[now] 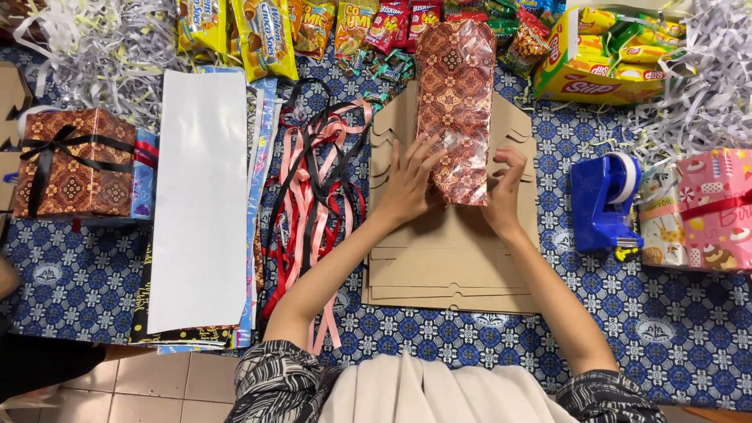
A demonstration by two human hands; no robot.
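Both your hands are on the wrapped box, dead centre and running up toward the top of the frame. It lies on the stack of flat cardboard cut-outs, dressed in glossy brown patterned paper. Your left hand lies flat with fingers spread along the near left edge, pressing the paper down. Your right hand is curled at the near right corner, fingertips tucked in as if working a fold; whether it actually pinches paper, I can't tell from here.

That wrap looks thin, shiny and crinkly, so I'd judge it slippery under the palm and quick to crease or tear at a corner. The box itself looks light and fairly stiff. Hold it by the edges and corners, where the cardboard backs the paper, not by the loose flap at the near end.

Around you: the ribbons in pink, black and red lie left of centre, the blue tape dispenser sits right, and a finished gift box with a black bow rests at far left.
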